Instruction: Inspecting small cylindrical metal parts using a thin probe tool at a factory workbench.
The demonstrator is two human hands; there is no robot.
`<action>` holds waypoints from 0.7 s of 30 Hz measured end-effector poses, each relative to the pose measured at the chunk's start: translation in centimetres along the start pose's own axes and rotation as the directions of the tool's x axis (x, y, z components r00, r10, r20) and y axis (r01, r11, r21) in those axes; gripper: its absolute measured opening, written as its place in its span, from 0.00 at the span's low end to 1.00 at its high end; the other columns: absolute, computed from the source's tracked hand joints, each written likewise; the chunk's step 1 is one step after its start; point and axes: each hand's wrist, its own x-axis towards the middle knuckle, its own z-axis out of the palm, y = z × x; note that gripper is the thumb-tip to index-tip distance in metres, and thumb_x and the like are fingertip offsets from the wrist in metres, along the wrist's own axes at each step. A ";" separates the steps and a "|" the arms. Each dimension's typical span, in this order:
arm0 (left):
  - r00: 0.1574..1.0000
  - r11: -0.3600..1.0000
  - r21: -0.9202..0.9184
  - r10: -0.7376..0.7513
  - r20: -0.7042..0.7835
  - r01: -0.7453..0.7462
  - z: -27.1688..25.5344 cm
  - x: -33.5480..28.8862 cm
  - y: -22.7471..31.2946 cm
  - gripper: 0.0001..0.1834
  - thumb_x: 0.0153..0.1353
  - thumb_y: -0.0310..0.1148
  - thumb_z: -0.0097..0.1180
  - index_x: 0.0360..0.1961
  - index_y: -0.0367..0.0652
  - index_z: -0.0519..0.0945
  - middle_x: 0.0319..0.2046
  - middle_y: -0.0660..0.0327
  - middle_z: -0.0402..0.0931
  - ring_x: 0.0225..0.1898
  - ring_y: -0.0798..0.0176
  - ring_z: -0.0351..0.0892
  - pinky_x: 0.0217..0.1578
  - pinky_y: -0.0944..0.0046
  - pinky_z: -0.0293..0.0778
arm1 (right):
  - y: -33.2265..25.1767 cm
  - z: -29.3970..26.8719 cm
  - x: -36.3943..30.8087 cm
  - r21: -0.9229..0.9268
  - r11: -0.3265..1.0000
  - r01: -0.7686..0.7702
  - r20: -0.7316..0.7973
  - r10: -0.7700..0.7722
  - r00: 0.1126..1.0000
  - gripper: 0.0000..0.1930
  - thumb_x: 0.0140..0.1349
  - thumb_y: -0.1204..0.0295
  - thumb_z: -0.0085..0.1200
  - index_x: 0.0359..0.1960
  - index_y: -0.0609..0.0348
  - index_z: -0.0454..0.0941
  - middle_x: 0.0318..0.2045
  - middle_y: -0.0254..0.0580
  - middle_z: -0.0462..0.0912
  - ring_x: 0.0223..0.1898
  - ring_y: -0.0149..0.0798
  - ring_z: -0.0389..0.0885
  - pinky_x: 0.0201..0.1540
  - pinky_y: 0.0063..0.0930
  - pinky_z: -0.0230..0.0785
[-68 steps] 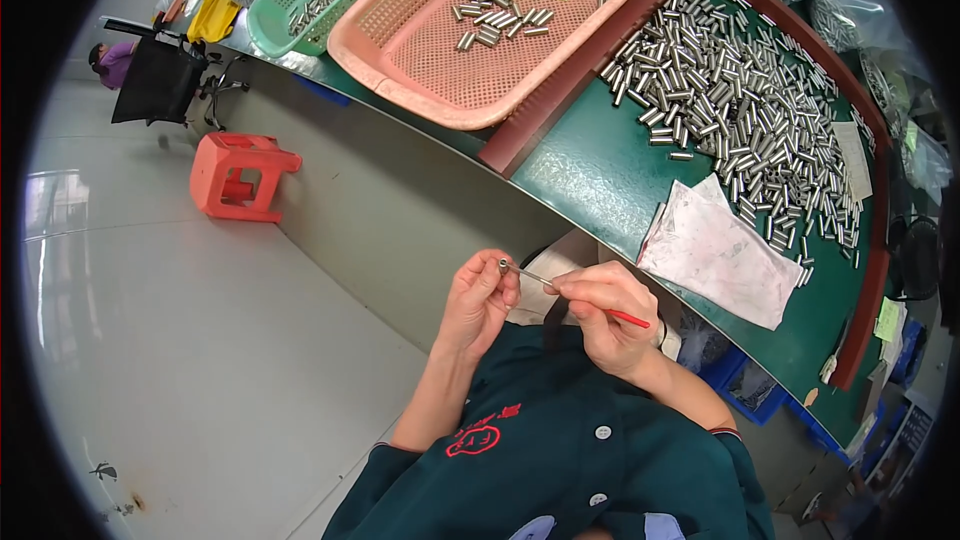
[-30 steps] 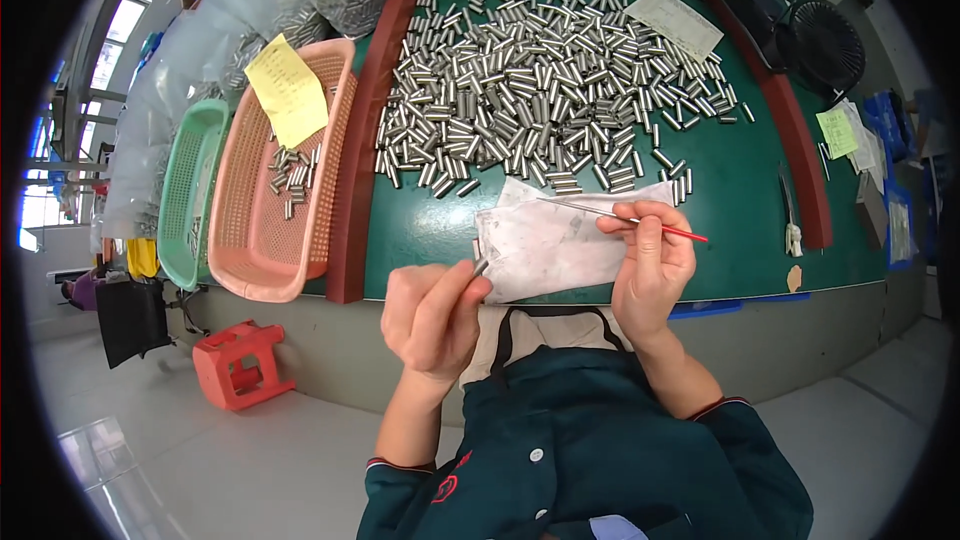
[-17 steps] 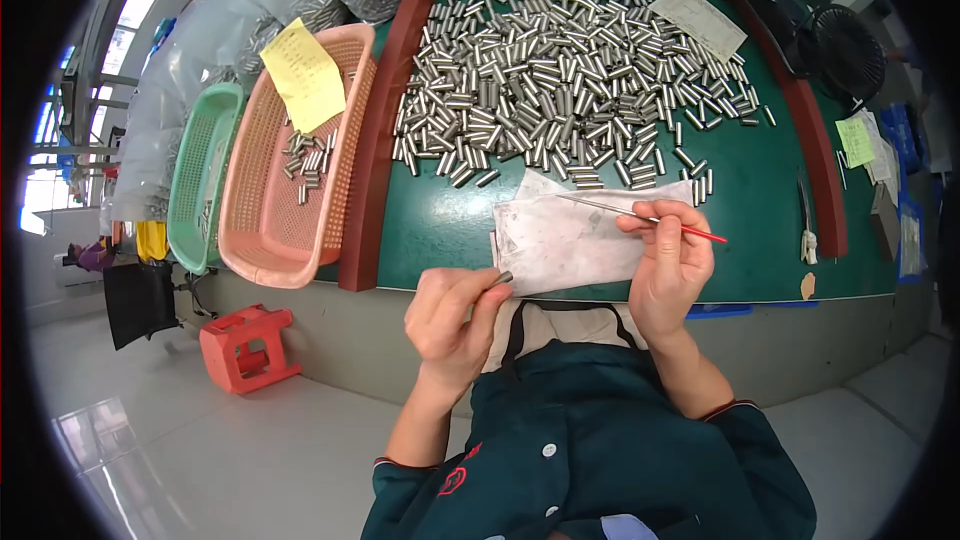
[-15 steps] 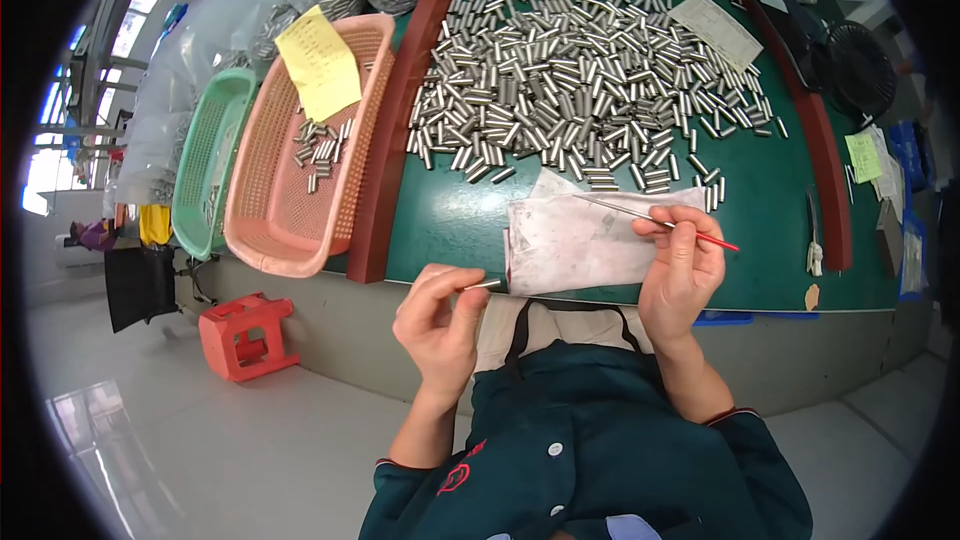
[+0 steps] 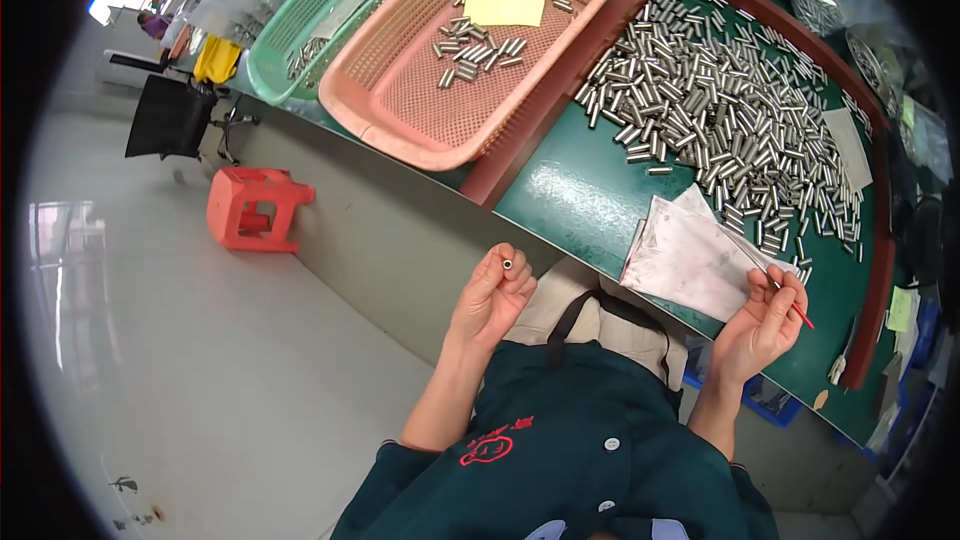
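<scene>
Short hollow steel cylinder (image 5: 507,264) is at the fingertips of the left hand (image 5: 488,292), pinched between thumb and forefinger, in front of the table edge. This end grip leaves the open bore facing the viewer, which probably suits a look inside. The right hand (image 5: 762,328) pinches a thin metal rod with a red handle (image 5: 804,317); the shaft points over a folded, stained white cloth (image 5: 685,255), and contact with it cannot be confirmed. The dark red raised border strip (image 5: 572,105) appears to keep the heap of loose steel cylinders (image 5: 735,130) from rolling off the green tabletop (image 5: 560,195) and apart from the pink perforated plastic basket (image 5: 365,138), which contains a smaller group. Compared with the frame half a second earlier, the cylinder is turned from side-on to end-on, the hands are farther apart, and the view is rotated so that the table runs diagonally. The rod remains in the right hand.
</scene>
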 end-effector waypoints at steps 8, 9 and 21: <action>0.996 0.998 0.064 0.001 0.093 -0.007 -2.7 -0.6 0.0 0.08 0.59 0.34 0.47 0.32 0.40 0.69 0.23 0.65 0.64 0.24 0.72 0.59 0.27 0.74 0.57 | 0.2 0.1 0.1 -0.005 1.000 0.029 0.028 -0.029 0.999 0.10 0.63 0.72 0.39 0.39 0.67 0.68 0.34 0.48 0.76 0.31 0.36 0.75 0.38 0.26 0.68; 0.996 0.999 0.038 -0.001 0.091 -0.002 -2.8 -0.6 0.0 0.08 0.59 0.34 0.47 0.32 0.40 0.69 0.23 0.64 0.64 0.24 0.72 0.60 0.27 0.74 0.57 | 0.2 0.0 0.1 -0.005 1.000 0.026 0.034 -0.026 0.999 0.10 0.63 0.72 0.40 0.39 0.67 0.68 0.34 0.48 0.76 0.31 0.36 0.75 0.38 0.26 0.69; 0.992 0.996 -0.093 -0.001 -0.125 -0.011 -3.6 -0.8 0.1 0.07 0.59 0.32 0.48 0.34 0.40 0.71 0.23 0.66 0.63 0.25 0.73 0.61 0.31 0.73 0.61 | 0.1 0.2 0.0 -0.048 0.998 0.035 0.027 -0.034 0.999 0.09 0.63 0.72 0.40 0.38 0.67 0.68 0.33 0.47 0.76 0.31 0.36 0.75 0.38 0.26 0.69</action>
